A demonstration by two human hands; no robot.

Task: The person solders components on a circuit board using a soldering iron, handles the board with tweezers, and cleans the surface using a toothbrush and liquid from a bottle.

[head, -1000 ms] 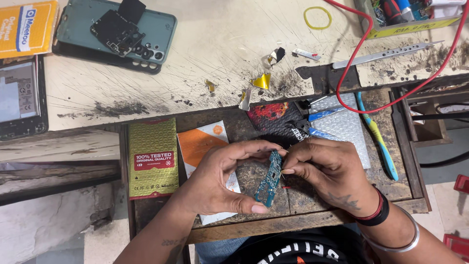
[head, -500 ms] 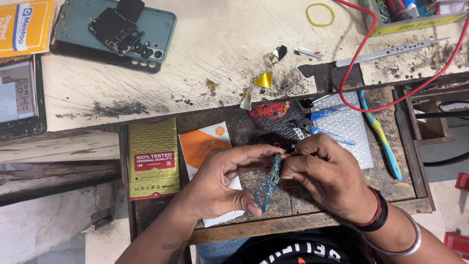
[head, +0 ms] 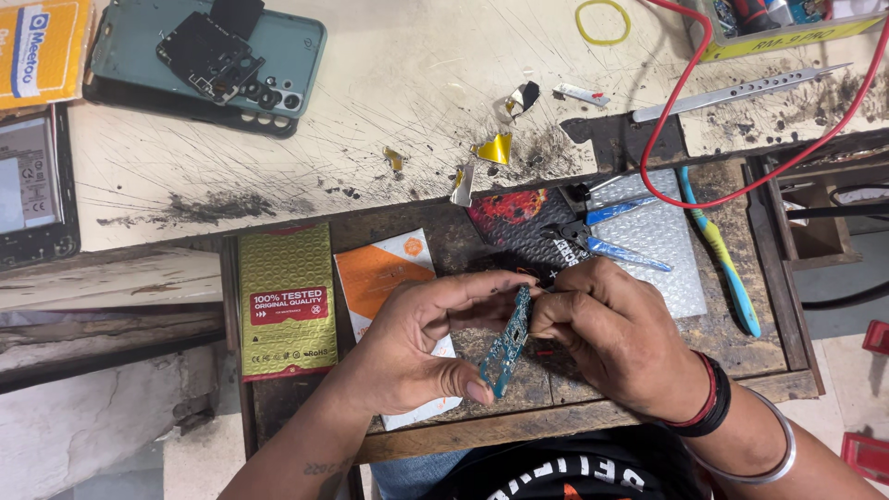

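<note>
A narrow blue-green circuit board stands on edge between my two hands above an open wooden drawer. My left hand pinches its lower end between thumb and fingers. My right hand closes on its upper right edge, fingertips touching the board. What the right fingertips pinch beyond the board is hidden.
In the drawer lie a green packet, an orange-and-white card, bubble wrap, blue-handled pliers and a blue-yellow toothbrush. On the scratched bench above sit a teal phone back, metal tweezers, a red wire, a yellow rubber band.
My hands have stayed on the board; the right hand shifted slightly and the board tilted a little. The view has moved down a touch.
</note>
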